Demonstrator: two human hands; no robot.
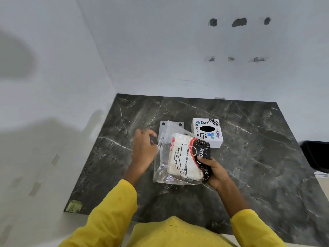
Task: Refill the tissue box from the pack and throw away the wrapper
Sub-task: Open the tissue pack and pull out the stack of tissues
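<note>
A tissue pack (183, 159) in clear plastic wrapper, printed white, red and black, lies tilted on the dark marble counter (249, 157). My right hand (213, 171) grips its black end at the lower right. My left hand (144, 148) pinches the loose clear wrapper edge on the pack's left side. The white cube tissue box (207, 132) with stickers and a dark oval slot stands just behind the pack, its slot showing no tissue. A flat white plate (166, 126) with two dark dots lies behind the pack, partly covered by wrapper.
White walls close in the counter at the back and left. A black bin (316, 155) sits past the counter's right edge. Yellow sleeves cover both forearms at the bottom of the view.
</note>
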